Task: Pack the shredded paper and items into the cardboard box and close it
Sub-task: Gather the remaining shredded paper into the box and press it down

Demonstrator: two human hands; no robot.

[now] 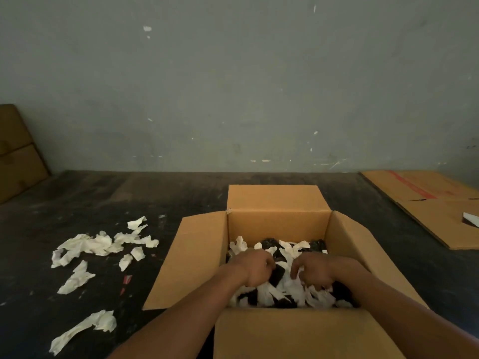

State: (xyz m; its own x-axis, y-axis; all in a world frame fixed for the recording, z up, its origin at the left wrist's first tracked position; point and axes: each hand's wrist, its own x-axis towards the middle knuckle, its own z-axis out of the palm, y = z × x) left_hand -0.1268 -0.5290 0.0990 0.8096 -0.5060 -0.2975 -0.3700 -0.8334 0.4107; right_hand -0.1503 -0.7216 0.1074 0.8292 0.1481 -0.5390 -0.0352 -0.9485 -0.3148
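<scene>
An open cardboard box (pixel 277 226) stands on the dark floor with all its flaps spread out. Inside lie white shredded paper strips (pixel 290 291) mixed with dark items (pixel 277 275). Both my hands are down inside the box. My left hand (pixel 255 268) is curled over a dark item among the strips. My right hand (pixel 312 272) is curled, its fingers closed on white paper. More torn white paper (pixel 96 244) lies scattered on the floor to the left of the box.
A flattened cardboard sheet (pixel 435 203) lies at the right, with a small white object (pixel 470 218) on it. Cardboard boxes (pixel 15 151) lean against the wall at the far left. A grey wall rises behind the box. Small red scraps (pixel 127 279) lie near the left flap.
</scene>
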